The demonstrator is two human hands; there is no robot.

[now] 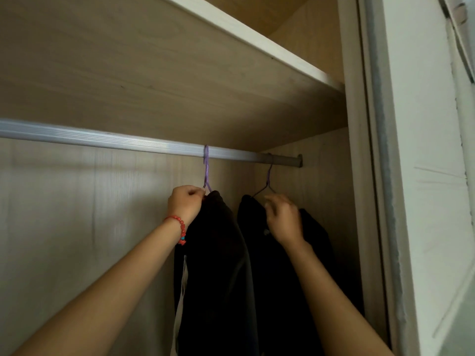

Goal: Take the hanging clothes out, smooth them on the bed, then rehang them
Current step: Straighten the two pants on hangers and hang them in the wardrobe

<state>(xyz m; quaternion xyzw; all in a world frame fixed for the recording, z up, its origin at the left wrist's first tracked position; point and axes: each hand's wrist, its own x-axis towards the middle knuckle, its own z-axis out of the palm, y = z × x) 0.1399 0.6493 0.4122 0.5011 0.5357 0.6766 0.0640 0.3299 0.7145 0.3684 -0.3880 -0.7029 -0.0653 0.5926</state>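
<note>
Two dark garments hang on purple hangers from the wardrobe rail [102, 140], both near its right end. Left hand [185, 201], w/ red bracelet [177, 223], pinches the left hanger [207, 170] just below its hook, atop the left garment [218, 265]. Right hand [282, 219], fingers curled, sits on the right garment [318, 242] shoulder under the right hanger [268, 176]; can't tell if it grips.

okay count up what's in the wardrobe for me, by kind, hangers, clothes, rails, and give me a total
Purple hangers: 2, one by the left hand, one by the right hand.
Dark clothes: 2, left and right.
Metal rail: 1.
Total: 5.
</note>
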